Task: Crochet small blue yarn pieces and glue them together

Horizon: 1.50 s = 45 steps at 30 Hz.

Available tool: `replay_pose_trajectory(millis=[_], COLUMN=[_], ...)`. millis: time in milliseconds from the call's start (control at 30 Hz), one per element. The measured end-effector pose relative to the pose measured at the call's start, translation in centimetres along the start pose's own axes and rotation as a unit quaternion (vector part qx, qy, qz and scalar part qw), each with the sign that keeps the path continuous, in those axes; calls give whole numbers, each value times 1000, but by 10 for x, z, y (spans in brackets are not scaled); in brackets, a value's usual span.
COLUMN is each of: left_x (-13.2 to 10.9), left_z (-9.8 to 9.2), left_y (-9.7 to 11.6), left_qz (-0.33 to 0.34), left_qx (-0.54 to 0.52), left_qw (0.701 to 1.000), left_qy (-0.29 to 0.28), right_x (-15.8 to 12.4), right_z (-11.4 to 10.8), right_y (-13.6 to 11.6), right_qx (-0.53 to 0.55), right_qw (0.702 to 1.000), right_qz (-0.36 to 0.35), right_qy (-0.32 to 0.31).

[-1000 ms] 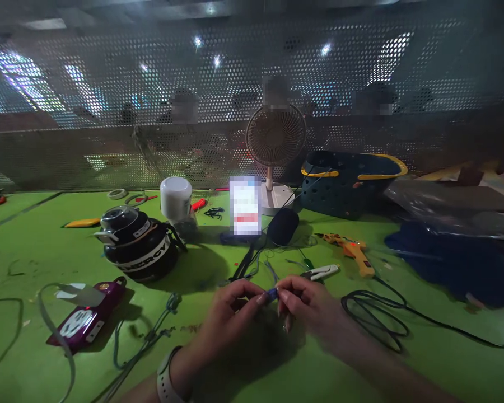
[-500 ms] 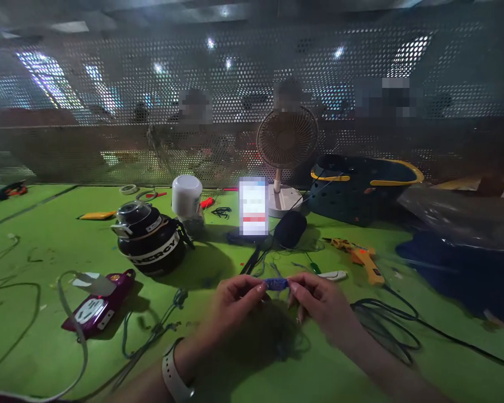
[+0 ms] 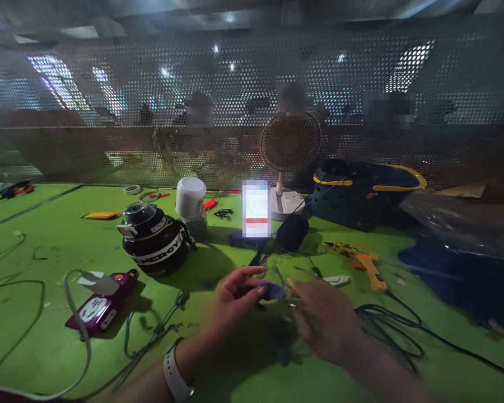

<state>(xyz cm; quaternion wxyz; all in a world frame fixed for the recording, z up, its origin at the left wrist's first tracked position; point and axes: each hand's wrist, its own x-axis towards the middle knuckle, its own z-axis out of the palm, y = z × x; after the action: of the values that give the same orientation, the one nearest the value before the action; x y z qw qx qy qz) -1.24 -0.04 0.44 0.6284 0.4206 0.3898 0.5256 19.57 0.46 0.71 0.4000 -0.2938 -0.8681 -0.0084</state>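
So the little blue-purple fabric piece (image 3: 274,290) is up off the green counter (image 3: 252,372), right between the two hands. Left hand (image 3: 237,296) has its left end pinched between thumb and fingers, probably to keep such a tiny thing steady while leaving most of it exposed. Right hand (image 3: 330,313) is at the other end, but it's blurry, so I honestly can't tell if those fingers are clamped on it or just next to it.

Dark yarn ball (image 3: 292,233) sits just past the hands, my guess is so loose strands stay within reach. Phone (image 3: 256,210) stands upright facing the person, likely so it's readable hands-free. White-handled tool (image 3: 336,280) lies just beyond the right hand, and the yellow glue gun (image 3: 367,266) is off to the right, cord looped near that forearm. Purple power strip (image 3: 105,308) is over on the left, apart from the hands, maybe to keep the middle workable.
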Motion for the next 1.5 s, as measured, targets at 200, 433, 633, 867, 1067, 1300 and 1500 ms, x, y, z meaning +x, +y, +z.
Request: replay_pose_trajectory(millis=[200,433,633,867,1067,1300,1500], left_x=[-1,3,1,3,4,16,29], left_z=[2,-1,4,-2,-1,-14,-30], left_y=[5,7,4,-1,-4,7,5], left_qz=[5,-95,-44,-99,-73,-105,-115], left_qx=[26,-22,38,18,18,84,207], left_qw=[1000,994,998,993,997,991,970], left_qy=[-16,55,13,67,19,-2,-54], right_x=[11,18,20,21,20,22,15], right_z=[7,16,18,18,20,6,10], right_y=[-9,-11,-14,-17,-19,-3,12], right_qx=[314,447,446,445,469,369,251], right_qw=[879,735,734,728,710,783,874], right_qz=[345,502,508,516,523,498,395], right_qy=[-97,-83,-75,-73,-56,-42,-132])
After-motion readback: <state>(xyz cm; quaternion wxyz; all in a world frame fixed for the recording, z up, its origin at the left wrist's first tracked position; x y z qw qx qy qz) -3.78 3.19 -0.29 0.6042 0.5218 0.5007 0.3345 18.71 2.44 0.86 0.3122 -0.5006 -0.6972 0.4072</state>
